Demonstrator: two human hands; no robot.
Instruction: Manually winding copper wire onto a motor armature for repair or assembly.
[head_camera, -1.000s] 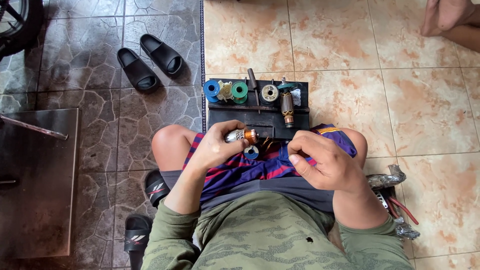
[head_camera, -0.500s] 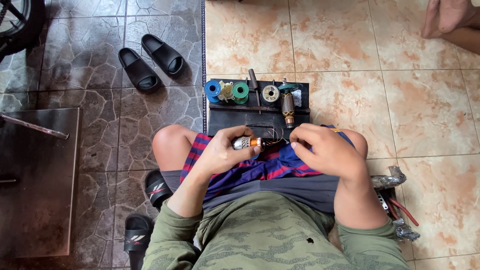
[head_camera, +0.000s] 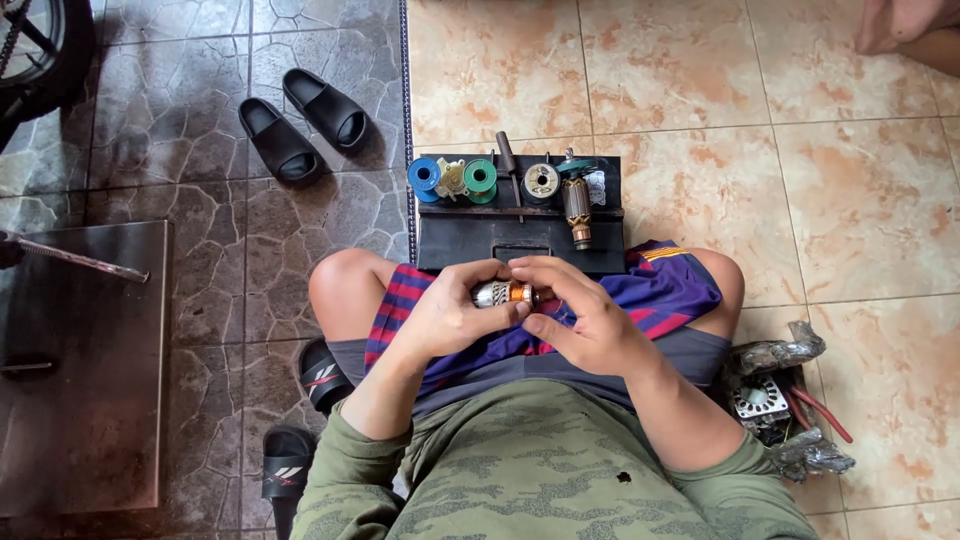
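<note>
I saw my left hand (head_camera: 450, 315) wrapped tight around a small motor armature (head_camera: 505, 294), its grip closed over most of the steel body. My right hand (head_camera: 585, 320) pinched the copper end; those fingertips hid whatever lay under them. Just beyond the grip sat a black tray (head_camera: 520, 235) with blue and green spools (head_camera: 452, 178), the tray's near edge covered by my hands.

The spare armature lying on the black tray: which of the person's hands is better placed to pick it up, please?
Probably the right hand: the armature lies on the black tray nearly straight ahead of it, and the left hand is gripping the small rotor.
</note>
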